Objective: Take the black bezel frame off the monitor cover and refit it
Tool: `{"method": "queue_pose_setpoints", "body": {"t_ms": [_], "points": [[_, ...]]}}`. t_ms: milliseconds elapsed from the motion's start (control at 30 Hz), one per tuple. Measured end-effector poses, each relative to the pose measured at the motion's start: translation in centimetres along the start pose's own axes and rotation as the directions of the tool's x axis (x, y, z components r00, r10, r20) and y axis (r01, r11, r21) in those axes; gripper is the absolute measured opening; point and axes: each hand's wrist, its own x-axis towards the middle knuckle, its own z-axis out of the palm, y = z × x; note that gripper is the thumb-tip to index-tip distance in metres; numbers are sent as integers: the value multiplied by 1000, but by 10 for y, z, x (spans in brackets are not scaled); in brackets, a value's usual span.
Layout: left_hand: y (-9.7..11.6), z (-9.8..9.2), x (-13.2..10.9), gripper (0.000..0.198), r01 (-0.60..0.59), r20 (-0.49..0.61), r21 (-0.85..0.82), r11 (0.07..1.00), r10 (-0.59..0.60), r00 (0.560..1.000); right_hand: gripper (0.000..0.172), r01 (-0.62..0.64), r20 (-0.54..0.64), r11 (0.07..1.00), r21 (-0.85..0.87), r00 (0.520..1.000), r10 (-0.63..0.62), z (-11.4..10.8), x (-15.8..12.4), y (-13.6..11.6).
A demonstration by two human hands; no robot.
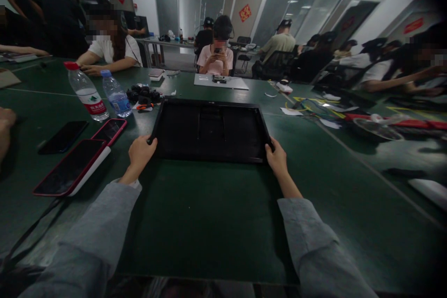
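Note:
A black monitor housing (178, 125), a wide rectangular panel with a raised rim, lies on or just above the green table before me; I cannot tell which. Two narrow upright lines show near its middle. On its left edge my left hand (141, 152) is closed, the thumb at the rim. My right hand (278, 156) grips the opposite edge near its lower corner. The fingers under both sides are partly hidden. Left of my left hand, a pink-edged phone (111, 131) lies beside a larger red-edged phone (71, 167).
Two water bottles, one red-capped (89, 95) and one blue-capped (118, 98), stand back left near a dark tangle (141, 95) with orange-handled pliers (146, 107). A dark phone (64, 137) lies left. Wires (314, 107) spread at right. A person (216, 58) sits opposite.

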Motion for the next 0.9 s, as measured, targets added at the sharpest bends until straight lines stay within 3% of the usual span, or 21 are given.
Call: {"method": "queue_pose_setpoints", "body": {"t_ms": [67,267,600,900], "points": [[-2,1,2,44,4,23,-5,1000,-4,1000,58,30,-26,1000,5,999,-30,0,0,-3],[2,6,5,47,-29,-62,-33,999,27,998,57,29,-94,1000,0,995,-29,-1,-1,-11],[-9,14,13,49,-55,-4,-117,992,55,998,55,-5,-43,998,63,999,8,3,4,-2],[-9,11,12,46,-80,4,-79,994,81,997,56,-32,-4,997,76,999,33,1,1,-5]]}}
